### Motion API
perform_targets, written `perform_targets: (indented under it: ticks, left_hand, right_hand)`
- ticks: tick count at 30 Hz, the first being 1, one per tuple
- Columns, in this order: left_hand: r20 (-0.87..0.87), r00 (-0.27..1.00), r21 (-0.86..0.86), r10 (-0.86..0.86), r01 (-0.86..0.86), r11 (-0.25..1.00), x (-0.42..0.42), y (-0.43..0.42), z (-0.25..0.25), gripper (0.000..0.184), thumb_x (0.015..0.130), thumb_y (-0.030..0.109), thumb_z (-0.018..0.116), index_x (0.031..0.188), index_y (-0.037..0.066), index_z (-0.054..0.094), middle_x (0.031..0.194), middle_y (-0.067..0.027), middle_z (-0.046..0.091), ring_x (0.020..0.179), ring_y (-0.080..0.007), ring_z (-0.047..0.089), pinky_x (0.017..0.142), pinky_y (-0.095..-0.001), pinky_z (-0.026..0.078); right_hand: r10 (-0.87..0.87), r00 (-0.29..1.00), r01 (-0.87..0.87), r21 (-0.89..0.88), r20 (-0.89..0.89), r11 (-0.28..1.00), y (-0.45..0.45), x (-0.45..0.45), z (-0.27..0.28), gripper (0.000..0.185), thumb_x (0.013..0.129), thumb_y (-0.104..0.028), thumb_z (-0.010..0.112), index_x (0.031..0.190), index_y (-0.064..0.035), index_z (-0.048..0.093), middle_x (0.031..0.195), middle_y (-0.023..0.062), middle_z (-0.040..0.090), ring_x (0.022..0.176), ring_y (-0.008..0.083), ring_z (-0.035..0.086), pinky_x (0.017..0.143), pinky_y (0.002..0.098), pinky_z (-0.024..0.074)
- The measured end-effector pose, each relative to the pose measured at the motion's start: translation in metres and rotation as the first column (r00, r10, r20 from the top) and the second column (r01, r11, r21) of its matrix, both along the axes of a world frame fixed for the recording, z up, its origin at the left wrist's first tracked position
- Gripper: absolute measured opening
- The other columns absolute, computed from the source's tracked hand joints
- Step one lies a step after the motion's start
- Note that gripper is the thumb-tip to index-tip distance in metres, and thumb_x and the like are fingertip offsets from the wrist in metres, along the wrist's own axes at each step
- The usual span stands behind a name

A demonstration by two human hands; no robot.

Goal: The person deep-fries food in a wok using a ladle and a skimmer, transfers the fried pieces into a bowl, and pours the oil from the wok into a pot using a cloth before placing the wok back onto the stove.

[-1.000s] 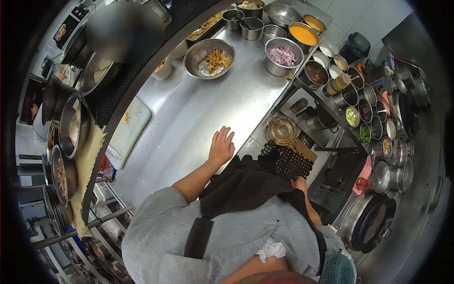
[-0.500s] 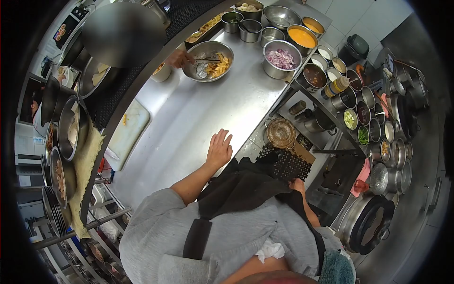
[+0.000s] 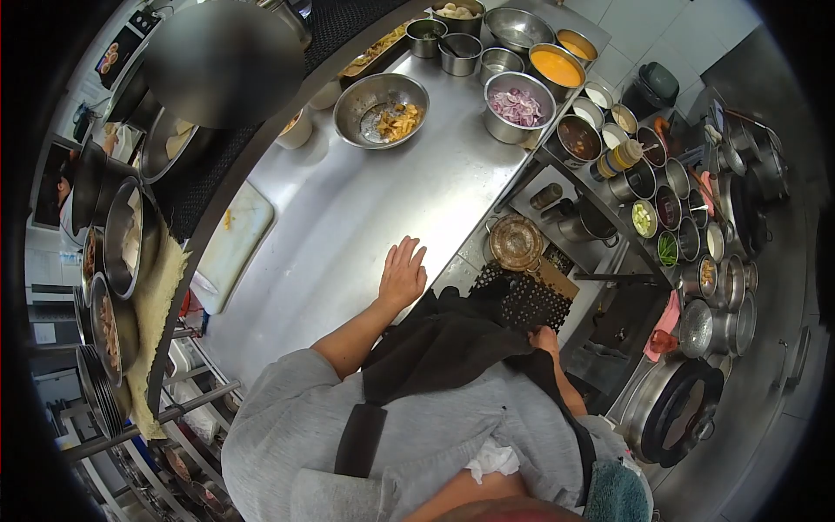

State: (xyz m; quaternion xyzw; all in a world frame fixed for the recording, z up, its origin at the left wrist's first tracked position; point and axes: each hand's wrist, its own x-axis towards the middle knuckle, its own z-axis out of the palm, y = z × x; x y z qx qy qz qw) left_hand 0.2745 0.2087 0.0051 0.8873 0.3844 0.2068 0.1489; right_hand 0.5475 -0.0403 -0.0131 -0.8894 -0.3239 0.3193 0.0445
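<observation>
My left hand (image 3: 403, 272) lies palm down near the front edge of the steel counter (image 3: 348, 209), its fingers stretched out and nothing in it. On the right, my right hand (image 3: 545, 340) has its fingers closed at the edge of the black apron (image 3: 444, 348). Farther back on the counter stands a steel bowl (image 3: 350, 113) with yellow-brown pieces (image 3: 398, 122) in it. To its right is a steel pot of sliced onions (image 3: 517, 108). A white cutting board (image 3: 237, 244) with a few yellow bits lies left of my left hand.
Pots with orange liquid (image 3: 557, 66) and other contents crowd the back right. A squeeze bottle (image 3: 619, 158) stands among sauce containers. Below the counter's right edge sits a lidded pot (image 3: 516, 243). Metal bowls (image 3: 130, 239) and stacked plates (image 3: 100, 391) line the left shelf.
Another person's hand, at the bowl with a utensil half a second ago, is gone from there. The yellow-brown pieces lie differently in the bowl. My hands have hardly moved.
</observation>
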Motion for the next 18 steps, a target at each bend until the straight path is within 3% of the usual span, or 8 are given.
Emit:
perform_targets:
  ticks: [13,16,18]
  left_hand:
    - [0.003,1.000,0.004,-0.001,0.001,1.000,0.000,0.000,0.002,0.038,0.078,0.010,0.050,0.115,0.002,0.051,0.127,-0.0172,0.043,0.125,-0.0337,0.037,0.104,-0.0491,0.027]
    - [0.001,1.000,0.005,-0.001,0.001,1.000,-0.001,0.000,0.003,0.039,0.077,0.010,0.051,0.115,0.002,0.051,0.127,-0.0171,0.043,0.125,-0.0335,0.037,0.104,-0.0487,0.028]
    - [0.004,1.000,0.005,0.000,0.000,1.000,-0.001,-0.001,0.002,0.039,0.077,0.010,0.051,0.115,0.002,0.051,0.127,-0.0170,0.043,0.125,-0.0334,0.037,0.104,-0.0485,0.028]
  right_hand:
    - [-0.053,0.999,0.053,-0.033,0.002,0.998,0.002,-0.006,0.002,0.018,0.080,-0.015,0.061,0.089,-0.0020,0.068,0.072,0.0173,0.065,0.061,0.0278,0.065,0.064,0.0381,0.0519]
    - [-0.017,1.000,0.016,-0.057,-0.023,0.998,-0.004,-0.002,-0.004,0.019,0.080,-0.016,0.061,0.091,-0.0019,0.068,0.071,0.0174,0.065,0.060,0.0273,0.065,0.063,0.0383,0.0518]
    - [0.030,0.998,-0.031,0.020,0.049,0.999,-0.011,-0.002,-0.010,0.020,0.080,-0.015,0.061,0.092,-0.0009,0.067,0.072,0.0180,0.065,0.061,0.0269,0.065,0.062,0.0379,0.0519]
